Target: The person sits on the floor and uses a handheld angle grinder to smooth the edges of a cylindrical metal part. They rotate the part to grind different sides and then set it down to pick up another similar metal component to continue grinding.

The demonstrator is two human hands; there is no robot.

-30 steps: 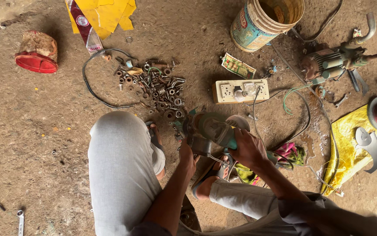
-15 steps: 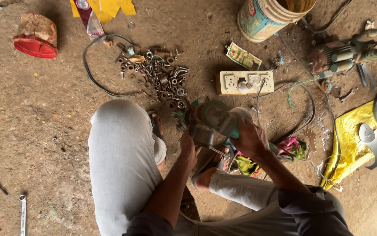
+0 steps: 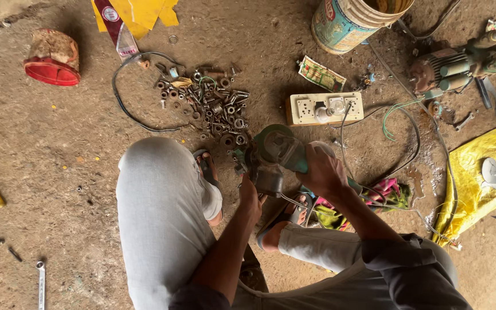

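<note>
Green-bodied angle grinder (image 3: 279, 155) held tilted just above the ground between the knees

My legs are in light grey trousers (image 3: 156, 218), smooth cloth drawn tight over the knees. My forearms are bare; a dark grey sleeve (image 3: 408, 270) is rolled up and bunched near my right elbow. Both feet wear dark strapped open sandals (image 3: 207, 169), toes uncovered. My left hand (image 3: 249, 198) and right hand (image 3: 323, 172) are bare, with no gloves.

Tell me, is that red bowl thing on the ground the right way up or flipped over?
Flipped over. The red bowl lies rim-down on the dirt floor, with its worn, stained bottom facing up toward the camera.
</note>
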